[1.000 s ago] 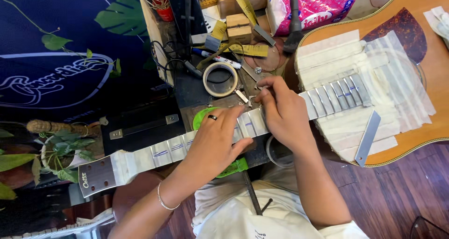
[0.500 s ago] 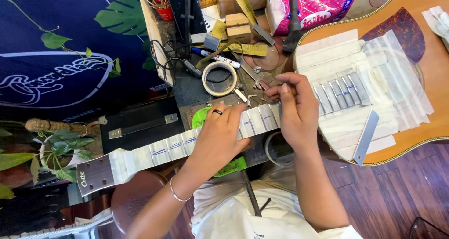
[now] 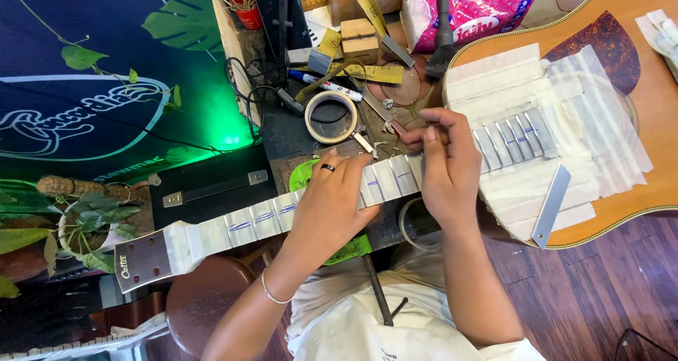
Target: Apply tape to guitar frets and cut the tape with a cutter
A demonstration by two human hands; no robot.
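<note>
Left hand (image 3: 332,205) lies palm-down across the guitar neck (image 3: 268,220), fingers spread flat, pressing on the taped fretboard; a dark ring (image 3: 328,167) on one finger, a thin bracelet (image 3: 272,295) at the wrist. Right hand (image 3: 445,167) sits on the neck just to the 3 o'clock side of the left, fingers curled with the tips pinched at about 12 o'clock; whether anything is held in the pinch, cannot tell. The neck runs from the headstock (image 3: 141,261) at 8 o'clock up to the guitar body (image 3: 635,92) at 2 o'clock, wrapped in pale masking tape with blue marks between frets. Tape strips (image 3: 508,85) also cover the body around the neck end, leaving bare metal frets (image 3: 512,135) showing. A flat metal ruler (image 3: 551,204) rests tilted on the tape at 4 o'clock of the right hand. At 12 o'clock of the left hand, a roll of tape (image 3: 330,116) lies flat on the cluttered counter (image 3: 282,131); a marker pen (image 3: 325,84) just beyond it. Further at 12 to 1 o'clock: small wooden blocks (image 3: 360,39) and a pink packet (image 3: 473,8). A potted plant (image 3: 78,220) at 9 o'clock, and a round stool (image 3: 205,297) under the neck at 7 o'clock.
</note>
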